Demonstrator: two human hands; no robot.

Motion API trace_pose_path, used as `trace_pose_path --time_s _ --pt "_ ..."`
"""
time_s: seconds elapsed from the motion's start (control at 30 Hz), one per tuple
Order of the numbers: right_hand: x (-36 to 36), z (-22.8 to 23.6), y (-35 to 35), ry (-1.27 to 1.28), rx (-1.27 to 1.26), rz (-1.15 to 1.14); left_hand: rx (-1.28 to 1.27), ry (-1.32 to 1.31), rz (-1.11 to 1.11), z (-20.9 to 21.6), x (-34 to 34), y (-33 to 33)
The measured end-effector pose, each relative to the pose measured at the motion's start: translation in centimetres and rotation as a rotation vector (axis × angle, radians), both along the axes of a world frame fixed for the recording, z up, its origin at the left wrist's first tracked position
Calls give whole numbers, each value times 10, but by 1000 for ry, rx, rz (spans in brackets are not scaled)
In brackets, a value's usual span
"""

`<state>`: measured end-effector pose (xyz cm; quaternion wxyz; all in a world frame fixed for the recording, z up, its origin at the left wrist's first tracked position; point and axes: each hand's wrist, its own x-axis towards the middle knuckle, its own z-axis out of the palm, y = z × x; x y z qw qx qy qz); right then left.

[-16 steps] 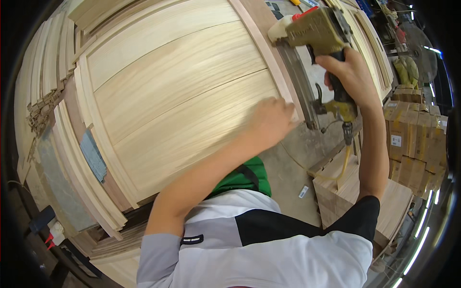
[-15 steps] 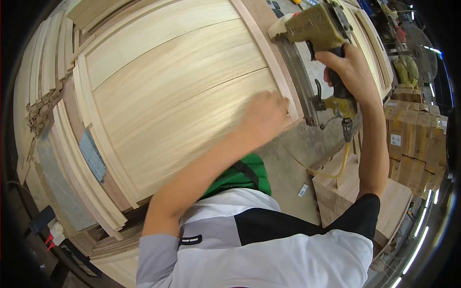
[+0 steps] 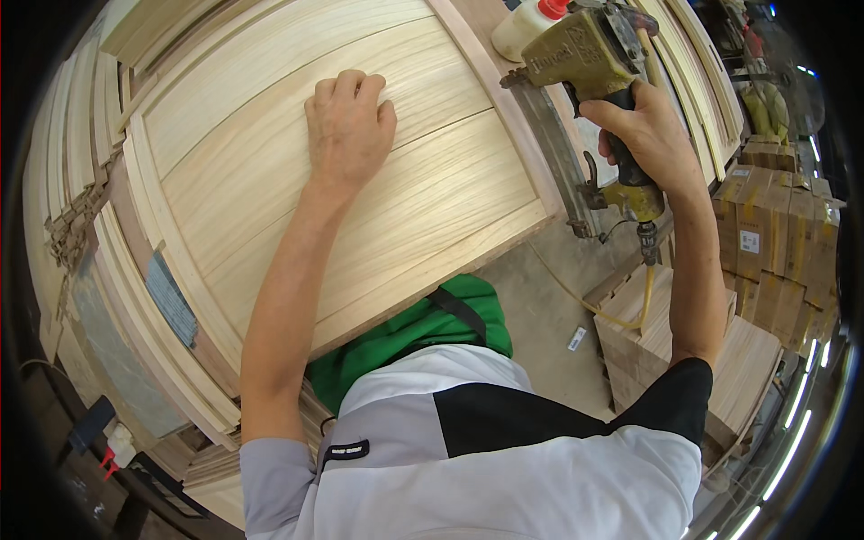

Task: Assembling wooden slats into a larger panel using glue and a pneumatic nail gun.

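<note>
A framed panel (image 3: 261,180) of pale wood boards lies in front of me. My left hand (image 3: 346,135) is over its middle, back up, fingers curled under. Their tips are hidden, and so is anything they hold. My right hand (image 3: 652,135) grips the black handle of a worn, yellow-brown nail gun (image 3: 580,54) beside the panel's right edge. The gun's long grey magazine (image 3: 558,148) points towards me along that edge. A yellow air hose (image 3: 646,297) hangs from the coupling under the handle. Just past the gun's nose stands a white bottle with a red cap (image 3: 522,31).
Wood strips (image 3: 76,117) are stacked at the left, near a blue-grey abrasive sheet (image 3: 171,297). At the right are stacked wood pieces (image 3: 652,333) and taped cardboard boxes (image 3: 774,234). More framed wood (image 3: 697,72) lies beyond the gun. A small white label (image 3: 576,338) is on the floor.
My left hand has moved left and away from me, from the panel's right frame to its middle. The nail gun has shifted slightly in my right hand's grip, uncovering the bottle's red cap.
</note>
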<state>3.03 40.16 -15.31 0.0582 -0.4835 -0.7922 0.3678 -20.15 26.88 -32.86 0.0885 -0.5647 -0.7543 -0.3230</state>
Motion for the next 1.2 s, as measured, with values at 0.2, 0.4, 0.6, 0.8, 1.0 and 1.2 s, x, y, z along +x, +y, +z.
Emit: trace_pose_path --time_s 0.2,0.4,0.6,0.8,1.0,1.2 --pt "2 -1 7 -34 31 32 -10 -8 10 4 3 -3" --pt "-13 6 0 -38 58 22 -54 -18 13 3 4 -4" --pt "-30 5 9 -20 99 36 -23 -53 16 3 5 -4" --pt "-72 7 25 14 213 153 -20 -77 24 3 2 -5" --pt "-119 27 35 18 185 143 -53 -118 19 7 2 -5" --pt "-156 19 62 113 86 116 -68 -168 8 8 2 -5"
